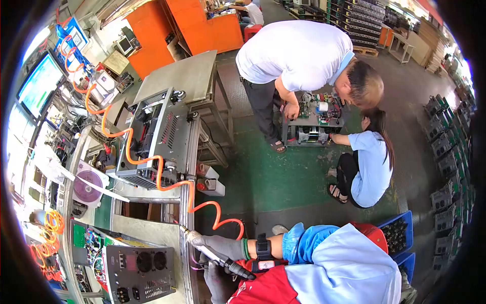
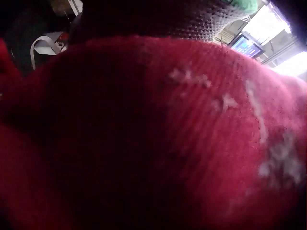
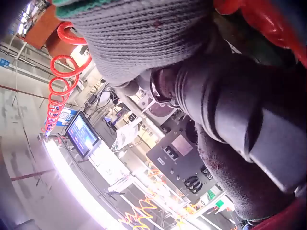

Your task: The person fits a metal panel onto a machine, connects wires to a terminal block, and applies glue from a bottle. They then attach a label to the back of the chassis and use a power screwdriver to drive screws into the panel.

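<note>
In the head view a power screwdriver with a pale body, black rear end and thin bit points up and left. My gloved right hand grips it from the upper side, fingers near the nose. On its lower side my gloved left hand holds it, with part of the palm and fingers hidden behind the tool. The right wrist view shows the black tool between both grey gloves. Red cloth fills most of the left wrist view. An orange coiled hose runs close above my right hand.
A grey-black equipment case stands on the bench at lower left, and another open unit sits above it. Ahead, two people lean over a circuit-filled chassis. Blue bins of small dark parts stand at right.
</note>
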Motion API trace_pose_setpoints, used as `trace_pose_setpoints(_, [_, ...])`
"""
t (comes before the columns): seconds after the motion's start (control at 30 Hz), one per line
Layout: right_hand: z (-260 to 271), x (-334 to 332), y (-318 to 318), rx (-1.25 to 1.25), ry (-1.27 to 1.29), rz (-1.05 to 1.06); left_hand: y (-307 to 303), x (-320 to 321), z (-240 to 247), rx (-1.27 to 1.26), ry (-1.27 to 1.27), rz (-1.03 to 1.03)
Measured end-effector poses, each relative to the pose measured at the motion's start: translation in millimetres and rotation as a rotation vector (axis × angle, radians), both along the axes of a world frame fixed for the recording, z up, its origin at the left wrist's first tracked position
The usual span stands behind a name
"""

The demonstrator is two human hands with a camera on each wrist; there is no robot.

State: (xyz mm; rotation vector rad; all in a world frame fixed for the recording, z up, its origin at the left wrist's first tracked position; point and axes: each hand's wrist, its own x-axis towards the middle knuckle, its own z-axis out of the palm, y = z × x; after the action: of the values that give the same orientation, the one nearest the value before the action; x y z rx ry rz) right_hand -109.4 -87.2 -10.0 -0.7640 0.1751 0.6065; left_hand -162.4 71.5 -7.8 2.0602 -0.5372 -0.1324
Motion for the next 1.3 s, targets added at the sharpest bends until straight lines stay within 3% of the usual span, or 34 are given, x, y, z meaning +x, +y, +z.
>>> trace_pose_setpoints(0.03, [6, -3, -2, 0.018, -0.009, 0.01, -7, -5, 10, -0.095, 0.118, 0.062])
trace_pose_setpoints(0.1, [14, -7, -5, 0.061, -0.015, 0.024, -39, -25, 43, -0.651, 1.001, 0.426])
trace_pose_setpoints(0.13, [19, -9, -9, 0.031, -0.002, 0.069, -35, -26, 39, -0.67, 1.012, 0.326])
trace_pose_setpoints(0.23, [28, -21, -23, 0.03, -0.017, 0.061, -40, -35, 31, -0.751, 1.125, 0.286])
trace_pose_setpoints(0.37, [45, -26, -42, 0.028, -0.221, 0.05, -59, -45, 30, -0.74, 1.165, 0.408])
trace_pose_setpoints(0.4, [62, -34, -56, -0.011, -0.214, 0.062, -66, -47, 34, -0.734, 1.158, 0.481])
trace_pose_setpoints(0.5, [35, -28, -50, -0.118, -0.145, 0.284, -54, -52, 9, -0.819, 1.198, 0.546])
trace_pose_setpoints(0.6, [11, -24, -32, -0.057, -0.111, 0.309, -41, -62, -5, -0.723, 1.074, 0.457])
trace_pose_setpoints(0.63, [-24, -18, -15, -0.108, -0.325, 0.211, -55, -63, 30, -0.331, 0.751, 0.401])
trace_pose_setpoints(0.67, [-59, -13, 3, -0.174, -0.526, 0.093, -57, -65, 43, -0.299, 0.683, 0.48])
trace_pose_setpoints(0.7, [-42, -14, -9, -0.077, -0.306, 0.181, -57, -65, 53, -0.267, 0.615, 0.556])
trace_pose_setpoints(0.73, [-20, -15, -23, 0.005, -0.068, 0.241, -53, -62, 66, -0.72, 0.898, 0.797])
trace_pose_setpoints(0.77, [-4, -18, -32, -0.016, 0.064, 0.205, -22, -71, 42, -0.393, 0.611, 0.704])
trace_pose_setpoints(0.83, [-2, -17, -31, -0.133, -0.046, 0.333, -11, -62, 26, -0.388, 0.402, 0.903])
trace_pose_setpoints(0.9, [7, -25, -25, -0.134, -0.196, 0.422, -29, -53, 44, -0.307, 0.347, 0.834])
trace_pose_setpoints(0.97, [8, -31, -9, -0.23, -0.276, 0.505, -7, -45, 20, -0.294, 0.348, 0.724])
trace_pose_setpoints(1.03, [-1, -37, 18, -0.228, -0.396, 0.453, 4, -45, 9, -0.173, 0.23, 0.674])
trace_pose_setpoints(1.17, [31, -45, 24, -0.177, -0.126, 0.526, 26, -52, -6, -0.459, 0.357, 0.732])
trace_pose_setpoints(1.23, [4, -41, 55, -0.27, -0.362, 0.498, 35, -49, 8, -0.585, 0.338, 0.732])
trace_pose_setpoints(1.3, [15, -40, 66, -0.331, -0.348, 0.532, 36, -53, 36, -0.715, 0.322, 0.822])
